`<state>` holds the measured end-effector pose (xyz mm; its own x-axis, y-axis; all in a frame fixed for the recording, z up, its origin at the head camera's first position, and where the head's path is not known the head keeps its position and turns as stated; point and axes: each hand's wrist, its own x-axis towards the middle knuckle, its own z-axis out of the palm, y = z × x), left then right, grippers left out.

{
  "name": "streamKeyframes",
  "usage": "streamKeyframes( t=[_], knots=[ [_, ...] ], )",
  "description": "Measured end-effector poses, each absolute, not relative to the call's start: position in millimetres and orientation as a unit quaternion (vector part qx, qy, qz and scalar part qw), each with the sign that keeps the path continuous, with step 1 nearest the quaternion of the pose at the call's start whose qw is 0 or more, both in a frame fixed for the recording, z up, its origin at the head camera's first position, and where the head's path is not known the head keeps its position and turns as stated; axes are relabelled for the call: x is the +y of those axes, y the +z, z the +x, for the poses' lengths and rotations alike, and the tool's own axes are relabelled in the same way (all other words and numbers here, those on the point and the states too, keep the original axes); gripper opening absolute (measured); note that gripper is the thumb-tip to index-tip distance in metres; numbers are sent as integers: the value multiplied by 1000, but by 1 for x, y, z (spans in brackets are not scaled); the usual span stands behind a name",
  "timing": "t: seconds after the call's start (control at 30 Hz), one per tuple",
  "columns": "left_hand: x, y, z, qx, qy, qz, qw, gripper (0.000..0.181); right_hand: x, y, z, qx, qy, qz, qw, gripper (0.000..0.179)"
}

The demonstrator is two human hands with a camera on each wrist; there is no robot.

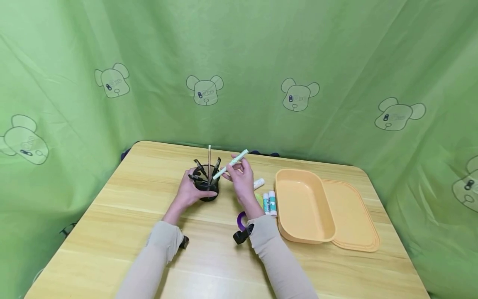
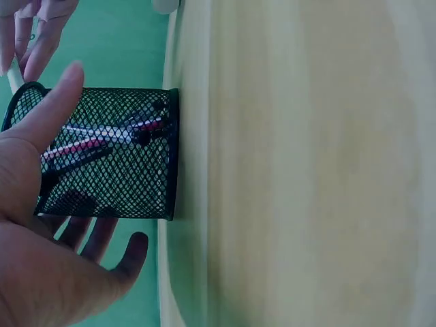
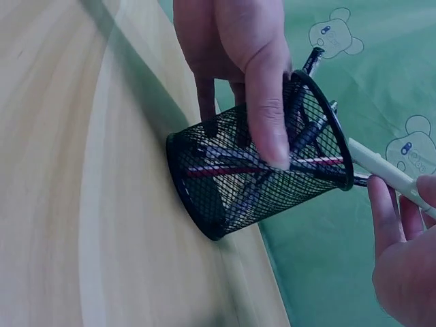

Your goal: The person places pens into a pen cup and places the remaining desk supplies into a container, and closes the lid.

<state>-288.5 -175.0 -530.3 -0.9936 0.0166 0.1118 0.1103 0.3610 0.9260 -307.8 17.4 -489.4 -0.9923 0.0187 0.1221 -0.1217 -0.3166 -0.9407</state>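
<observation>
A black mesh pen cup [image 1: 209, 193] stands on the table, and my left hand [image 1: 189, 192] grips it around its side. Inside it lean several black pens [image 1: 200, 167] and one thin pencil-like stick [image 1: 209, 160]. My right hand [image 1: 242, 179] pinches a pale green marker [image 1: 231, 163], tilted, its lower end at the cup's rim. In the left wrist view, the left thumb [image 2: 58, 109] lies along the mesh near the rim. The right wrist view shows the marker [image 3: 381, 165] at the cup's mouth; how far its tip reaches in I cannot tell.
Right of my right hand lie a white tube [image 1: 259, 183], two glue sticks [image 1: 272, 203] and a purple tape roll [image 1: 240, 221]. Beyond them stands an orange plastic box [image 1: 306, 207], with its lid [image 1: 352, 216] flat beside it. Green curtains [image 1: 239, 50] surround the wooden table [image 1: 216, 270].
</observation>
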Motion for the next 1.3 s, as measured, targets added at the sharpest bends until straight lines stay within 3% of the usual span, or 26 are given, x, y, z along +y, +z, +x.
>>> streamKeyframes(
  t=[0.27, 0.6, 0.93, 1.3],
  knots=[
    [-178, -526, -286, -804, -592, -53, 4, 105, 13, -491, -305, -605, 794, 40, 47, 32],
    [-167, -532, -291, -811, -582, -38, 50, 104, 13, -494, -305, -629, 773, 45, 71, 32],
    [-173, -525, -287, -785, -618, -45, -22, 90, 13, -493, -304, -666, 740, 37, 85, 32],
    [-163, -525, -294, -833, -551, -30, 25, 86, 9, -496, -303, -702, 707, 20, 83, 30]
  ],
)
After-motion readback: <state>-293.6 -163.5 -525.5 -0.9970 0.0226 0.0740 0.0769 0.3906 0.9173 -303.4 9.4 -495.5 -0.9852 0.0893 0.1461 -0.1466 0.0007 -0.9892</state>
